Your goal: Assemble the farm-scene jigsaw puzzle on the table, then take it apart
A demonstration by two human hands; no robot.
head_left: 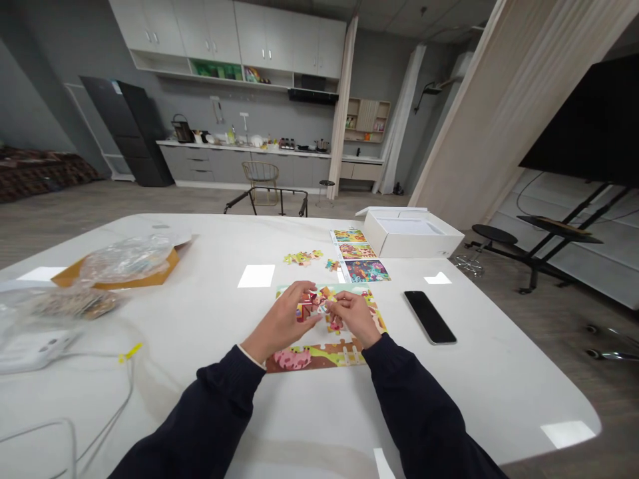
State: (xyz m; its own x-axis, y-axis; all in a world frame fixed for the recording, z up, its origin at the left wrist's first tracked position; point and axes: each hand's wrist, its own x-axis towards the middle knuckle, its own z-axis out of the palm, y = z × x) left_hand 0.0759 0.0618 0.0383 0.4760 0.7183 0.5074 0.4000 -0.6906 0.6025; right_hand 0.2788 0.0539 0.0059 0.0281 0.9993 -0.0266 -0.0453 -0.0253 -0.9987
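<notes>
Far left of the grips, a clear plastic bag [124,259] sits on an orange card tray [167,266], pushed well out of the way. The left grip [282,321] is spread over the near puzzle, curled in toward the middle, though whether anything's clamped there can't really be told. A small jigsaw piece [323,307] is pinched between the two grips, mostly hidden, and the right grip [352,318] looks closed on it at the fingertips, so it's kept up off the part-built jigsaw puzzle [314,356] underneath. Beyond the grips, loose jigsaw pieces [302,257] are kept in a little clump, with three picture cards [355,256] lined up beside them, handy for checking, it seems. Right of the grips, a phone [429,317] is parked on the table [499,386], clear of the work.
</notes>
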